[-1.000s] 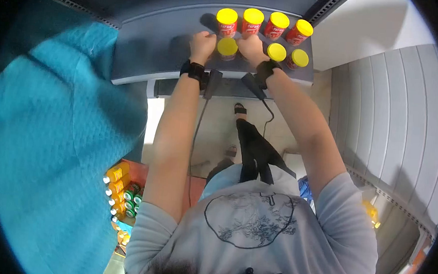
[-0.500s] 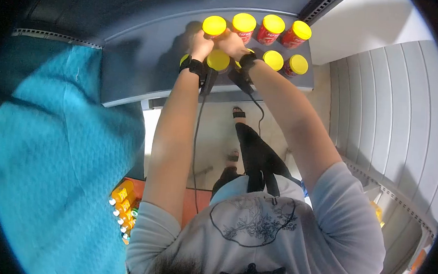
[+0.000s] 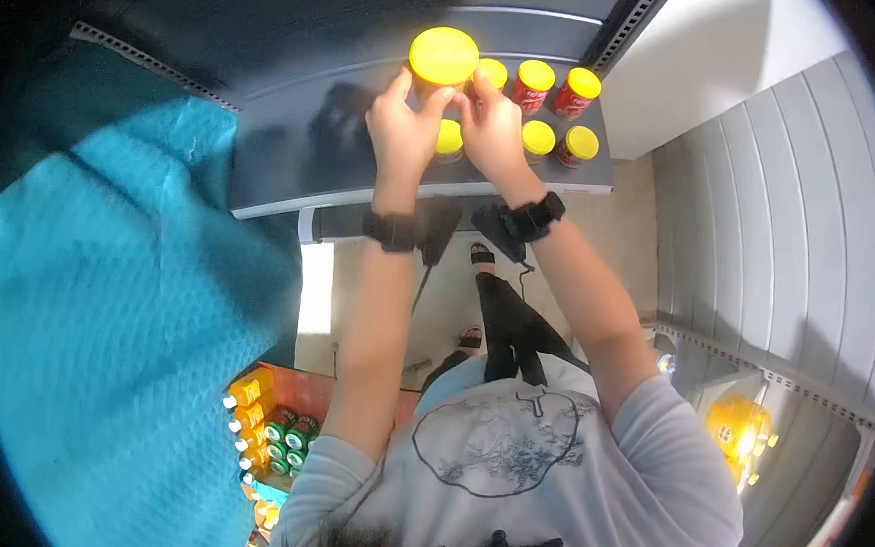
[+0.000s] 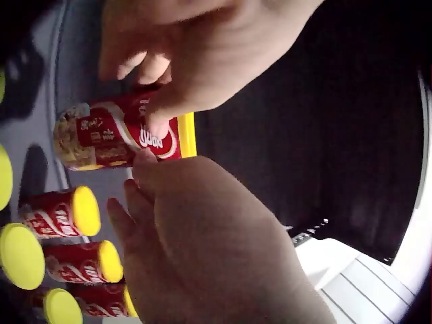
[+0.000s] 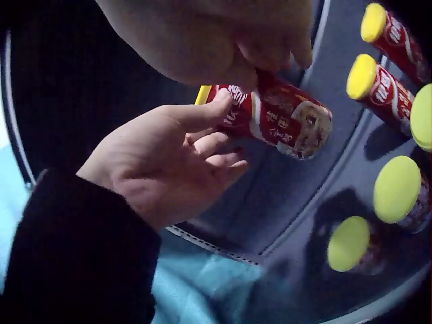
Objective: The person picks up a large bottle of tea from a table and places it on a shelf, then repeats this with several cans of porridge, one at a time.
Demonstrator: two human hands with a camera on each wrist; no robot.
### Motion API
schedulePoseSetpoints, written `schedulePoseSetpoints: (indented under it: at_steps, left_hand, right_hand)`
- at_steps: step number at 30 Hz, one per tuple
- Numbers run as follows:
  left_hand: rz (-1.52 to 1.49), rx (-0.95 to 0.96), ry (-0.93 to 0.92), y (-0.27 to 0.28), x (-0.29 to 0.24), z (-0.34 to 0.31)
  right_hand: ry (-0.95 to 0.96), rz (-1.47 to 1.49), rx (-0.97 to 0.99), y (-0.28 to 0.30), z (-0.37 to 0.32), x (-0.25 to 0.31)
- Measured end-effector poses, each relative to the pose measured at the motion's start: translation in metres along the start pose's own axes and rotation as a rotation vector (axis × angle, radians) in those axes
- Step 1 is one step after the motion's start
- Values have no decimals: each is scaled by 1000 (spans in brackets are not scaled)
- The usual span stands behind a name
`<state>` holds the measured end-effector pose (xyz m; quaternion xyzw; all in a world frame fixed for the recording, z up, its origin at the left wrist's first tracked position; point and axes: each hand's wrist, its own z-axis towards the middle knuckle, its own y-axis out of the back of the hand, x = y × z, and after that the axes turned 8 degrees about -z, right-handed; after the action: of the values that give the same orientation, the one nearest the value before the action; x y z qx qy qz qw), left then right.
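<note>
Both hands hold up a red can with a yellow lid [image 3: 445, 55] above the grey shelf [image 3: 294, 169]. My left hand [image 3: 403, 131] grips its left side and my right hand [image 3: 494, 137] its right side, thumbs close together at the front. In the left wrist view the can's red label [image 4: 101, 135] faces the camera, between the left hand [image 4: 209, 61] and the right hand [image 4: 209, 236]. The right wrist view shows the can [image 5: 290, 121] tilted, with the right hand [image 5: 223, 40] above and the left hand [image 5: 162, 155] below.
More yellow-lidded cans [image 3: 577, 94] stand in two rows on the shelf's right part. A teal cloth [image 3: 107, 273] hangs at the left. Orange bottles [image 3: 250, 387] and green cans [image 3: 300, 433] sit low at the left. Grey panelling [image 3: 782, 204] lies at the right.
The hands have come together around a can and raised it off the shelf, nearer the head camera. The head view has also shifted slightly.
</note>
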<state>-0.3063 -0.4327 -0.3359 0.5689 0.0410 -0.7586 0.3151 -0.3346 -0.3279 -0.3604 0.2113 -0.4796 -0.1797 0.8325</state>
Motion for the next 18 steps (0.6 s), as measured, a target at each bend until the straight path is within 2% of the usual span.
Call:
schedulePoseSetpoints:
  at_steps: [2, 5, 6, 9, 10, 13, 18]
  left_hand:
    - [51, 25, -14, 21, -40, -27]
    - [-72, -75, -253, 45, -84, -68]
    - [-121, -32, -173, 53, -101, -82]
    - [-349, -51, -229, 64, -129, -119]
    - [-398, -24, -284, 67, -133, -129]
    - [-582, 51, -202, 71, -157, -162]
    - [-602, 169, -193, 69, -181, -197]
  right_hand:
    - [50, 11, -68, 27, -18, 28]
    - [131, 88, -185, 70, -49, 75]
    - [155, 120, -223, 85, -62, 91]
    - [110, 173, -252, 128, -101, 131]
    - [139, 122, -315, 136, -113, 138]
    - [68, 214, -339, 160, -146, 157]
    - [23, 150, -440, 190, -184, 168]
